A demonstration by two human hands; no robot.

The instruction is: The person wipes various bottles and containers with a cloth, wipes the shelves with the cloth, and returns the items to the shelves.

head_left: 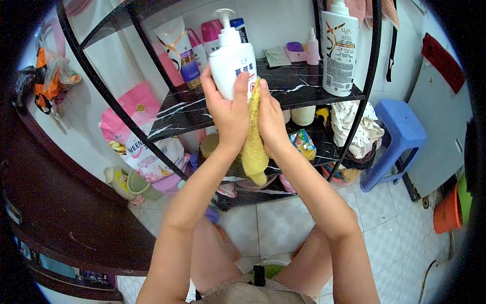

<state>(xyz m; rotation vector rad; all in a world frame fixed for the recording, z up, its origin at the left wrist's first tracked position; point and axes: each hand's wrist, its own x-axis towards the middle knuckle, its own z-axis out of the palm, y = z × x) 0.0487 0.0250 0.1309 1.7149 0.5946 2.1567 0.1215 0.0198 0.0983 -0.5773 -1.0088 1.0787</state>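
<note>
My left hand (pixel 229 112) is wrapped round the lower part of a white pump bottle (pixel 234 58), which stands nearly upright in front of the black marble-patterned shelf (pixel 192 109). Against the bottle's right side, my right hand (pixel 271 119) grips a yellow cloth (pixel 255 152) that hangs down between my wrists. The bottle's base is hidden by my fingers and the cloth. To the right on the same shelf stands a white LUX pump bottle (pixel 340 53). Behind my left hand are a small purple-labelled bottle (pixel 190 68) and several tubes.
A pink-and-white detergent bag (pixel 152 144) leans left of the rack. On the right stand a blue stool (pixel 397 134) and an orange bucket (pixel 447 212). Crumpled white fabric (pixel 357 126) and a colourful packet (pixel 302 144) lie on the lower shelf. Black rack posts (pixel 372 55) frame the shelves.
</note>
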